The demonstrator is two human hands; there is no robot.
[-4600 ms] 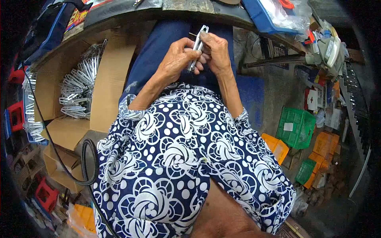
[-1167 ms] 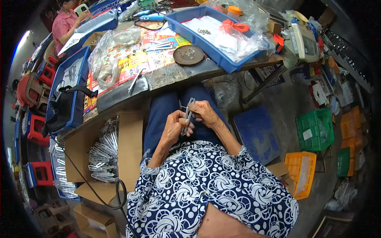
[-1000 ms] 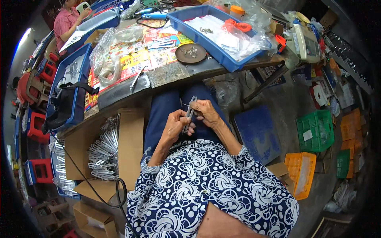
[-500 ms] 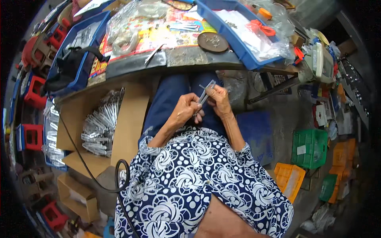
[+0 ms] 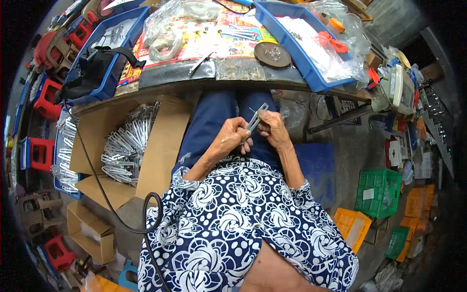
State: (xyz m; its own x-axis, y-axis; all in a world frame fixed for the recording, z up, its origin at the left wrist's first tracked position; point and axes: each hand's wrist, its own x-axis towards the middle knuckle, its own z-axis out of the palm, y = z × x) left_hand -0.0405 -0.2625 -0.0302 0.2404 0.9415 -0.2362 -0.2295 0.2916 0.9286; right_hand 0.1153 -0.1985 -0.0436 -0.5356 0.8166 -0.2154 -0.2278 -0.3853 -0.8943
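- Over the lap, just below the edge of a cluttered workbench (image 5: pixel 233 73), both hands meet around a slim metal bracket (image 5: pixel 256 118), a narrow silver piece shaped like a flat strip with a slot.
- Left hand (image 5: pixel 232 140) is curled closed around the bracket's lower end; right hand (image 5: pixel 271 127) pinches its upper part between thumb and fingers.
- Judging by its look, the bracket is light, stiff and smooth, possibly slippery, with thin edges; a hold on the flat sides near either end seems safest.
- To the person's left, an open cardboard box (image 5: pixel 163 141) holds a heap of similar silver metal pieces (image 5: pixel 124 148), lying loosely across one another.
- On the bench, a blue tray (image 5: pixel 292 46) at the right holds clear plastic bags and an orange item; another blue tray (image 5: pixel 104 53) at the left holds a black bag.
- Between the trays sits a round dark dish (image 5: pixel 272 53) with small metal bits in it.
- On the floor to the right stand a green crate (image 5: pixel 379 192) and an orange crate (image 5: pixel 352 228); their contents cannot be made out.
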